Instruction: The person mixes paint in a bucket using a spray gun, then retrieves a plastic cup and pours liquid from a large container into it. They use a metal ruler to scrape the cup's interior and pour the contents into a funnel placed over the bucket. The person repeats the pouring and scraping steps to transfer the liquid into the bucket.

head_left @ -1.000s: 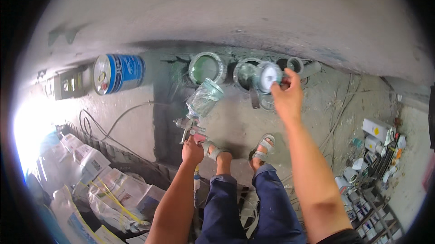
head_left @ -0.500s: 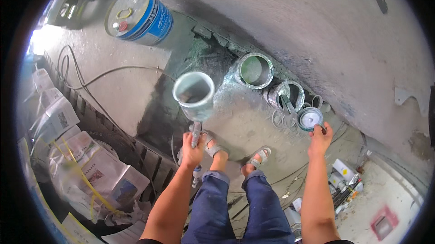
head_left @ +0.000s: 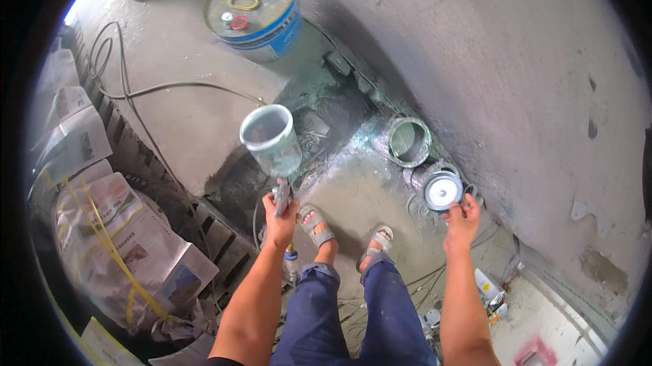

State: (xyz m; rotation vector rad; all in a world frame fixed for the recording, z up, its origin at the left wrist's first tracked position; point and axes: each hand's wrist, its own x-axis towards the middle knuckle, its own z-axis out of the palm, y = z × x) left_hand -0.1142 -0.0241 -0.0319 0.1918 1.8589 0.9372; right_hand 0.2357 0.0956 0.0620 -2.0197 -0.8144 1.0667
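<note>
My left hand [head_left: 278,224] is closed round the grip of a spray gun [head_left: 282,196]. On top of the gun sits a translucent cup [head_left: 280,155] with its wide mouth uncovered. Between the fingertips of my right hand [head_left: 462,223] is a round lid [head_left: 443,191], pale in the middle with a darker rim. In view the lid covers the mouth of a small paint-stained can [head_left: 415,178]; I cannot tell whether they touch. Just beyond stands a larger open can [head_left: 392,150], greenish inside.
A blue drum [head_left: 282,43] with a yellow handle stands far off by the wall [head_left: 502,80]. A hose [head_left: 180,84] winds over the floor at left. Newspaper-wrapped bundles [head_left: 129,230] line the left side. Small containers and tools [head_left: 494,294] lie at lower right.
The lid has come over the small can in view, covering its mouth and the flat stick seen there before. The cup is tilted more to the left. The whole view has shifted.
</note>
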